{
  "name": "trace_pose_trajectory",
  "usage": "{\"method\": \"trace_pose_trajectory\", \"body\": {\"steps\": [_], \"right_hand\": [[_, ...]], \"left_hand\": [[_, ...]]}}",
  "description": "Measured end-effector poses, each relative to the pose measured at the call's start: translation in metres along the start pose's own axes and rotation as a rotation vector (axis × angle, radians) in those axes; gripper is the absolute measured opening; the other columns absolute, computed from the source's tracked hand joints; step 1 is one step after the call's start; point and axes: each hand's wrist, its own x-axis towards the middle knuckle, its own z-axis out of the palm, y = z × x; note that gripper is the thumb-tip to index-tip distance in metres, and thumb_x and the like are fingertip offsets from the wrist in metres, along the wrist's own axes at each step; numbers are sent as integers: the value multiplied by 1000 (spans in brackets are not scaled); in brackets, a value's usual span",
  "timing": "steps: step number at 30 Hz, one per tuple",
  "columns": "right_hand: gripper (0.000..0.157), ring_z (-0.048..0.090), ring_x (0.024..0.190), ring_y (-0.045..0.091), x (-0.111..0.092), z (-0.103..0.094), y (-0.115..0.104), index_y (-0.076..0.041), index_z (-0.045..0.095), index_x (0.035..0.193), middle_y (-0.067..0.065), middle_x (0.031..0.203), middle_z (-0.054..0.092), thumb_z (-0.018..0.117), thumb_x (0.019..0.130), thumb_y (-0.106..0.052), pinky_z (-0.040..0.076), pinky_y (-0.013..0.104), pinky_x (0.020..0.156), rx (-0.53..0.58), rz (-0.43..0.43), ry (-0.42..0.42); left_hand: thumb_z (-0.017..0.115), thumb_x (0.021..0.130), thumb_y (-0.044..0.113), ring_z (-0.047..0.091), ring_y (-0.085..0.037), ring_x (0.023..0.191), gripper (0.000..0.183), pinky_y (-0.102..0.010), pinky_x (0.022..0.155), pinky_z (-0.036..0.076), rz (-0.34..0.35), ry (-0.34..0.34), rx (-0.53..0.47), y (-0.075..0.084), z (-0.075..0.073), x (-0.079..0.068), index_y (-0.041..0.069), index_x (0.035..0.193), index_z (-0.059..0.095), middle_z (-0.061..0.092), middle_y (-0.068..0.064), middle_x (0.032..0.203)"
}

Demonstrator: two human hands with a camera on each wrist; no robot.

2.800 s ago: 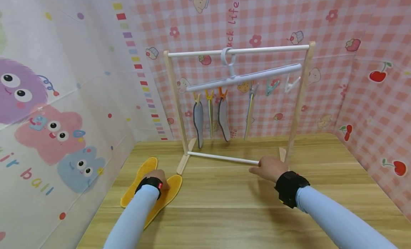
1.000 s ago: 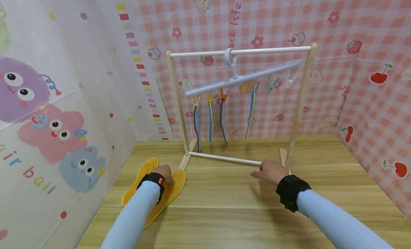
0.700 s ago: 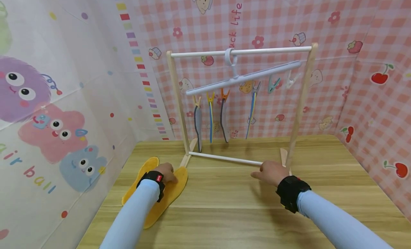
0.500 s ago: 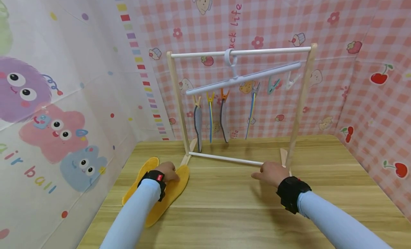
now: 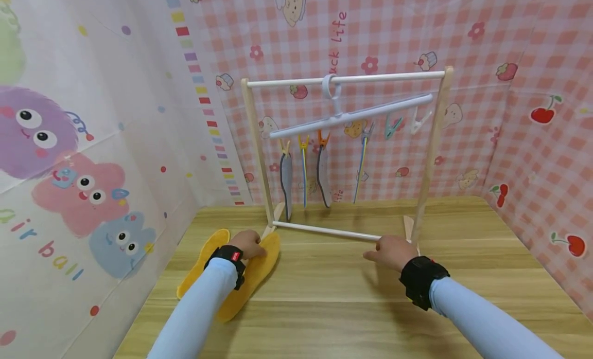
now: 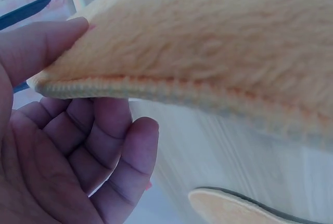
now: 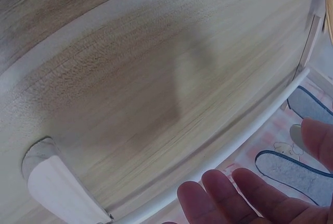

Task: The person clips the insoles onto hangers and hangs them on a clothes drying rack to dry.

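Note:
My left hand (image 5: 247, 244) pinches a fuzzy yellow insole (image 5: 255, 279) near its far end. In the left wrist view the thumb (image 6: 49, 41) lies on the fluffy top, with the other fingers below its stitched edge. A second yellow insole (image 5: 199, 269) lies on the table to the left, partly behind my wrist. My right hand (image 5: 394, 252) hovers by the right end of the rack's lower white bar (image 5: 324, 230). Its fingers (image 7: 229, 193) are loosely extended and hold nothing.
From the wooden rack (image 5: 435, 143) hangs a tilted white hanger (image 5: 384, 110). Clothespins under it hold several thin insoles, among them a grey one (image 5: 286, 181). A teal clothespin (image 5: 391, 126) and a white clothespin (image 5: 420, 121) hold nothing. Patterned cloth walls surround the wooden table (image 5: 333, 297).
My left hand has moved forward and right with the pinched yellow insole, whose far end has come up past the rack's left foot. The hanging insoles have swung slightly. My right hand has barely moved.

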Motion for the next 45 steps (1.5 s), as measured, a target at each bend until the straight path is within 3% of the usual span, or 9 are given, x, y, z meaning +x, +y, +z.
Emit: {"method": "trace_pose_trajectory", "body": {"steps": [4, 11, 20, 27, 35, 41, 45], "right_hand": [[39, 34, 53, 13, 0, -1, -1, -10, 61, 64, -5, 59, 37, 67, 91, -38, 24, 28, 50, -2, 4, -14], [37, 49, 63, 19, 0, -6, 1, -2, 71, 88, 2, 74, 59, 66, 92, -38, 38, 32, 57, -20, 10, -39], [36, 47, 61, 19, 1, -6, 2, -4, 71, 84, 1, 71, 55, 66, 92, -38, 35, 31, 55, -19, 15, -31], [40, 51, 65, 19, 2, -6, 5, 0, 73, 94, 3, 80, 63, 66, 92, -40, 40, 33, 58, -22, 20, -37], [35, 43, 58, 16, 1, -4, 8, -7, 69, 80, -1, 66, 49, 67, 91, -39, 31, 29, 53, -12, 28, -41], [35, 38, 54, 13, 0, -2, 13, -9, 65, 70, -5, 60, 41, 67, 91, -37, 28, 28, 51, 4, -20, -39], [33, 40, 56, 14, -1, -3, 14, -7, 67, 74, -4, 62, 44, 68, 91, -36, 30, 28, 52, 9, -19, -34]], "left_hand": [[75, 84, 22, 39, -15, 57, 37, -28, 53, 30, 10, 5, -1, 6, -2, 0, 10, 66, 45, 38, 1, 62], [74, 84, 22, 40, -16, 60, 31, -29, 55, 30, 32, 21, -14, 16, -8, 3, 9, 70, 50, 40, 0, 64], [73, 84, 22, 41, -15, 59, 28, -28, 54, 31, 77, 55, -14, 28, -11, 10, 9, 69, 52, 42, 1, 65], [73, 84, 21, 43, -16, 59, 27, -28, 54, 33, 98, 85, -23, 36, -10, 10, 9, 69, 54, 44, 1, 65], [73, 87, 22, 48, -19, 65, 21, -30, 59, 37, 91, 95, -10, 48, -11, 8, 6, 80, 60, 52, -3, 71], [73, 87, 22, 45, -17, 62, 24, -28, 57, 34, 132, 115, 6, 51, -10, 8, 8, 74, 57, 47, 0, 66], [73, 86, 20, 42, -17, 60, 27, -28, 56, 32, 164, 125, 3, 52, -8, 10, 8, 71, 54, 44, 0, 64]]}}
